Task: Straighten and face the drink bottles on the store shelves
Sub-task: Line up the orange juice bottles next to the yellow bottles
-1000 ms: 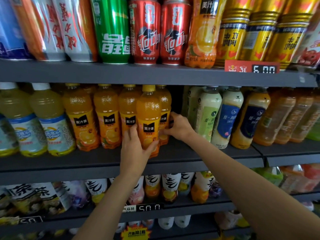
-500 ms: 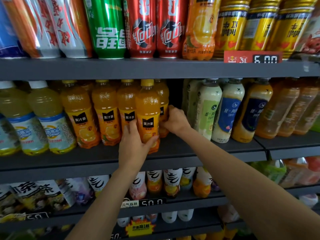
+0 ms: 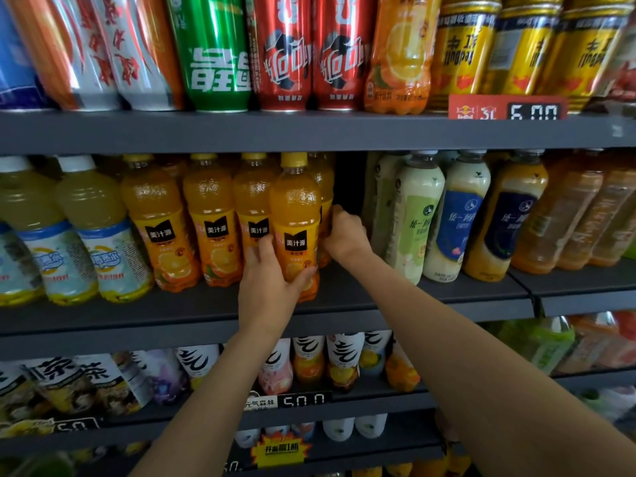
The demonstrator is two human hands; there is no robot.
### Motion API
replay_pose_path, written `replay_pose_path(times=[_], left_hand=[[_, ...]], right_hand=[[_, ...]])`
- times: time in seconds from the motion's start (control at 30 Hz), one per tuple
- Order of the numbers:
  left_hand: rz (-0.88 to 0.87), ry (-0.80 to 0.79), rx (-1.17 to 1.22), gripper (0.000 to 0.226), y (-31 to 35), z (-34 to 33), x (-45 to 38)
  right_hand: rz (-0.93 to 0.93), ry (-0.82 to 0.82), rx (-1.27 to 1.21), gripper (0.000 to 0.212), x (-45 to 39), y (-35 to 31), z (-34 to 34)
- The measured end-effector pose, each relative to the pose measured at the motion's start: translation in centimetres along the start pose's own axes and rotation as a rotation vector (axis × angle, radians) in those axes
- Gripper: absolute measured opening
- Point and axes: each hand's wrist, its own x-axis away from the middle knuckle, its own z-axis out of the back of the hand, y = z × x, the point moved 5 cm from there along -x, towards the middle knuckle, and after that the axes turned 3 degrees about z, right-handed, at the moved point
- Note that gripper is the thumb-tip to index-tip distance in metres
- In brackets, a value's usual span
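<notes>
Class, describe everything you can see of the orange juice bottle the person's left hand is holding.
The front orange juice bottle is clear plastic with a yellow cap, orange liquid and a black-and-orange label facing forward. It stands upright on the middle shelf, ahead of its row. The left hand wraps its lower part; the right hand grips the bottle behind it.
</notes>
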Motion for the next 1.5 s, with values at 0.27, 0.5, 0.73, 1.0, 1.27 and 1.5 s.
replay_pose_path(times=[0.27,0.5,0.73,1.0,1.27,1.5], left_hand=[[0.073,0.005,-0.015,0.07,1.3,-1.0,-0.4],[0.072,0.055,-0.053,0.067,2.1,-2.3,-0.8],[0.007,0.047,-0.025,0.075,1.4,-2.7,-0.8],[-0.072,0.098,0.107,0.058,-1.3,-2.2,0.7],[-0.151,0.116,0.065,0.051,-1.5,-2.9,0.8],[-0.156,0.04,0.012,0.054,-1.3,-2.6,0.8]], right_hand=[[-0.006,-0.141,-0.02,0.045,-0.9,0.9,0.4],[-0.011,-0.115,-0.343,0.056,-0.5,1.5,1.8],[-0.014,-0.206,-0.599,0.071,1.5,1.4,1.1],[0.042,-0.241,-0.607,0.093,2.5,1.4,0.1],[0.054,-0.239,-0.617,0.088,2.5,1.7,-0.1],[0.042,-0.222,-0.488,0.075,2.6,1.0,-0.5]])
